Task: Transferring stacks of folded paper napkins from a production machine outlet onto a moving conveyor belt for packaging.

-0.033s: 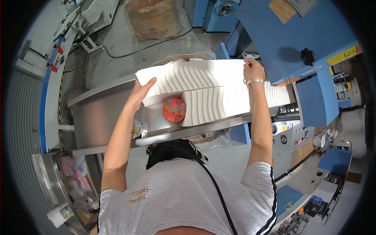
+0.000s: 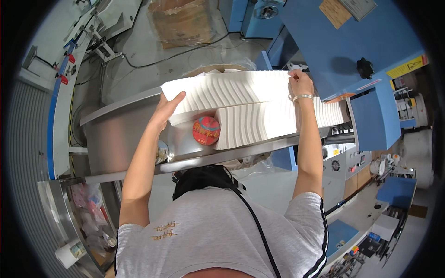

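Note:
A long row of white folded paper napkins (image 2: pixel 227 88) is held between my two hands over a metal trough (image 2: pixel 120 132). My left hand (image 2: pixel 168 109) presses on the row's left end, thumb on the near side and its other fingers mostly hidden behind. At the far right corner, my right hand (image 2: pixel 302 84) has its fingers curled against the napkins. A second row of white folded napkins (image 2: pixel 252 123) stands in the trough on the near side and runs right toward the machine. Against that row's left end rests a round red object (image 2: pixel 206 130) with coloured print.
A blue machine (image 2: pixel 343 51) with a black knob rises at the right end of the trough. Beyond the trough, a plastic-lined cardboard box (image 2: pixel 181 25) and a black cable (image 2: pixel 162 60) lie on the floor. A metal cabinet (image 2: pixel 53 204) holding plastic bags stands at near left.

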A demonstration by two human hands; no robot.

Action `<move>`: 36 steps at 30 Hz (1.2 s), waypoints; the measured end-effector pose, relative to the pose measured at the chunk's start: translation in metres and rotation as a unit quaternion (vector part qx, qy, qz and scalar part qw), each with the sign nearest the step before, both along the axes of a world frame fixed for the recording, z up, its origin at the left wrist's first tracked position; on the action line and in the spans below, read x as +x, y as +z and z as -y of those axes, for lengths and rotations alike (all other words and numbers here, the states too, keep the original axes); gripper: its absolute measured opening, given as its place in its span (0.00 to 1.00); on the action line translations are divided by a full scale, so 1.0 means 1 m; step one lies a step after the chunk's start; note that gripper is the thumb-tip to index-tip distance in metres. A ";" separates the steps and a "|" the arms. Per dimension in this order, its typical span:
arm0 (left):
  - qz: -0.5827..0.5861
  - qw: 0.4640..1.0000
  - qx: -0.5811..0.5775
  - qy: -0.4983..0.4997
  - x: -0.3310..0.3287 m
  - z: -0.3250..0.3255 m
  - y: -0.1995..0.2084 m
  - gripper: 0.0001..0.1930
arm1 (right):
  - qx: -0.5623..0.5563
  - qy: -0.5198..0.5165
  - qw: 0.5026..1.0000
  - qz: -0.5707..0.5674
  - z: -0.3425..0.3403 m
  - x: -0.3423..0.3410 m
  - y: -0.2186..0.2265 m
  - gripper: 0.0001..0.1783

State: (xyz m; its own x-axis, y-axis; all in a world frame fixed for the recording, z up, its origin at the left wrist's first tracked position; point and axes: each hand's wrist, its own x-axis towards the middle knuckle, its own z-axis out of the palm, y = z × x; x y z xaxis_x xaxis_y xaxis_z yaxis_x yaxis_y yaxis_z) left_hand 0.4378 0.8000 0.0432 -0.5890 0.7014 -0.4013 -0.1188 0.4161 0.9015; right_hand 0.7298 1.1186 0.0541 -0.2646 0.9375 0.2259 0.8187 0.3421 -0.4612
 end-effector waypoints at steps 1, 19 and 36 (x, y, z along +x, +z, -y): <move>-0.007 1.000 0.003 -0.002 -0.001 0.001 0.000 0.49 | 0.010 0.034 0.999 0.011 -0.003 0.001 -0.001 0.09; 0.080 0.996 0.033 -0.012 -0.005 0.007 0.001 0.44 | -0.025 0.127 0.946 0.296 0.022 -0.008 0.007 0.42; 0.096 0.985 0.142 0.026 -0.061 0.049 -0.029 0.38 | 0.127 0.090 0.960 0.233 0.091 -0.083 -0.027 0.27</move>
